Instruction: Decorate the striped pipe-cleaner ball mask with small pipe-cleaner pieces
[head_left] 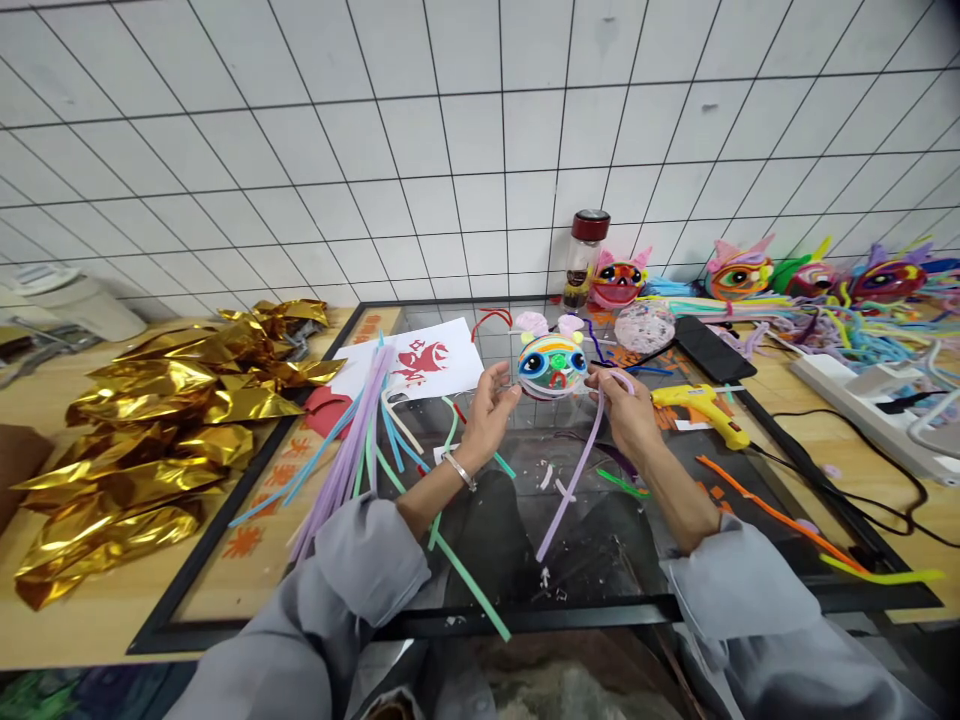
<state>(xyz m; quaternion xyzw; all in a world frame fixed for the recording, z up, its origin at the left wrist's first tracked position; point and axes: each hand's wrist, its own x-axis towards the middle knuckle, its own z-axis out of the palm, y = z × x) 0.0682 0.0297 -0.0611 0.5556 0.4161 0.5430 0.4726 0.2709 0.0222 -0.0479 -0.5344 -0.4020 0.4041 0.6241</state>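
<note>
Between both hands sits a small colourful mask [553,366] with big eyes and pink ears, above a glass-topped work surface [525,560]. My left hand [489,405] is curled on the mask's left side, a silver bangle on the wrist. My right hand [619,405] is pinched on a lilac pipe cleaner [574,480] that trails down toward me; its fingertips touch the mask's right edge.
A bundle of lilac, blue and green pipe cleaners [352,450] lies left of my hands. Crumpled gold foil [165,420] covers the left table. A yellow glue gun [701,405], a black phone [705,348], a jar [585,255], finished masks [739,268] and a power strip [870,400] stand right.
</note>
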